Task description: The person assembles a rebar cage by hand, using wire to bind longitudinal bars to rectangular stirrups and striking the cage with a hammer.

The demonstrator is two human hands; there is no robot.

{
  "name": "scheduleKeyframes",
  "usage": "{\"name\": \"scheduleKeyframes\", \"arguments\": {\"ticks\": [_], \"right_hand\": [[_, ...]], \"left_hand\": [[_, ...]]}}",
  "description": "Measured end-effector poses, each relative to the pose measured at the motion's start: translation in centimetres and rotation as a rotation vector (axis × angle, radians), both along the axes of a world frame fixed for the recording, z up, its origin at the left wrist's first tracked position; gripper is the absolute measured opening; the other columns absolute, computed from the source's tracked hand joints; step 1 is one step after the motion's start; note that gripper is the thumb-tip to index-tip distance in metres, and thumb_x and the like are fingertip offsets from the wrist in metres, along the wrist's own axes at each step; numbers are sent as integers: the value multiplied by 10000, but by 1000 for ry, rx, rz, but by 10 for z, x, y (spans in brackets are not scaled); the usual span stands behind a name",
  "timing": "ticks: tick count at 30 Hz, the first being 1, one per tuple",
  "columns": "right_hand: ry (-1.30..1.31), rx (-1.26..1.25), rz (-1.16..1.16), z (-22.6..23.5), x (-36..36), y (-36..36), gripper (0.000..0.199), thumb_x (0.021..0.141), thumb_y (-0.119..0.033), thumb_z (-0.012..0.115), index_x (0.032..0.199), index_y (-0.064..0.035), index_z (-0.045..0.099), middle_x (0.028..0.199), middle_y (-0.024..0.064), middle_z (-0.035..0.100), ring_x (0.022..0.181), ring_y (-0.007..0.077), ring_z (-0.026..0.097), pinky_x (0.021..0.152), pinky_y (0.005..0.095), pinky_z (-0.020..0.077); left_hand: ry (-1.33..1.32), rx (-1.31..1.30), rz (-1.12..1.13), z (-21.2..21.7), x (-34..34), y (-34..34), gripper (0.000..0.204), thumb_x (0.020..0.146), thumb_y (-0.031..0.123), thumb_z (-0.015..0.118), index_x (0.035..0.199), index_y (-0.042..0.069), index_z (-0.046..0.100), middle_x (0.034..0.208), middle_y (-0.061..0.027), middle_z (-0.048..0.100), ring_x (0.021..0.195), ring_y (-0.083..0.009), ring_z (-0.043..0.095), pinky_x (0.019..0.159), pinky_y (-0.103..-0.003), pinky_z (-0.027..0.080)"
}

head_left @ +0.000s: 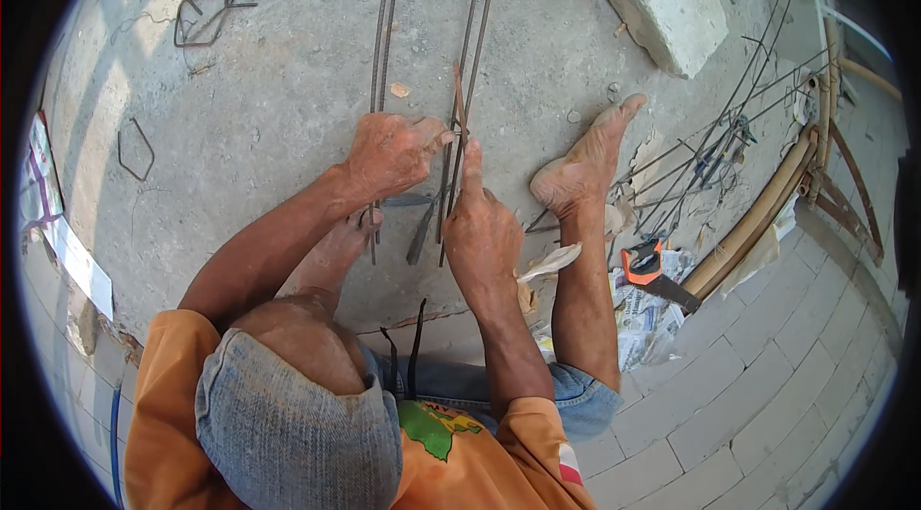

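Rods (486, 6) stretch lengthwise ahead, passing between left hand (395, 157) and right hand (483, 230), both near. Left fingers (434, 133) curl together, right forefinger (471, 169) extends; whether either clamps, I cannot tell.

Left hand (391, 157) bent inward, fingers curled, tips near the right hand (483, 234) — that hand points 1 index finger (472, 171) forward, the rest folded. Behind the hands, 2 bare forearms (273, 239) converge — the left slanting more.
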State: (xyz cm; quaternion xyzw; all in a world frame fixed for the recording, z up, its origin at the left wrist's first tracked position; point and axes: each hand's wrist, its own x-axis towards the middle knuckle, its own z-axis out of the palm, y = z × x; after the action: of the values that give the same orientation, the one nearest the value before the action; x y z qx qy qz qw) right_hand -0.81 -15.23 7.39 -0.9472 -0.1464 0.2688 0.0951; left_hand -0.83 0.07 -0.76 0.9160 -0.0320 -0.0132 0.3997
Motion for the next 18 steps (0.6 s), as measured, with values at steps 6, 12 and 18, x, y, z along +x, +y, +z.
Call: {"name": "scheduleKeyframes", "arguments": {"ticks": [6, 12, 18], "right_hand": [[26, 24, -45, 9, -26, -17, 733, 768, -42, 596, 1454, -57, 340, 651, 177, 609, 544, 344, 633, 471, 459, 497], [-27, -16, 1, -4, 2, -4, 724, 771, -44, 595, 1449, -35, 343, 655, 179, 616, 538, 334, 636, 465, 451, 500], [6, -15, -36, -7, 2, -9, 730, 772, -42, 598, 1453, -35, 334, 662, 185, 619, 529, 341, 630, 464, 447, 498]], "left_hand": [[33, 21, 10, -2, -2, 0, 131, 853, 152, 665, 767, 63, 624, 538, -93, 560, 448, -244, 564, 419, -370, 410], [-4, -54, 14, -1, -1, -7, 159, 865, 166, 660, 755, 60, 618, 553, -88, 568, 454, -242, 563, 428, -363, 416], [-15, -16, -8, 2, 3, -8, 187, 874, 187, 655, 749, 52, 621, 571, -93, 577, 464, -246, 566, 435, -360, 418]]}}
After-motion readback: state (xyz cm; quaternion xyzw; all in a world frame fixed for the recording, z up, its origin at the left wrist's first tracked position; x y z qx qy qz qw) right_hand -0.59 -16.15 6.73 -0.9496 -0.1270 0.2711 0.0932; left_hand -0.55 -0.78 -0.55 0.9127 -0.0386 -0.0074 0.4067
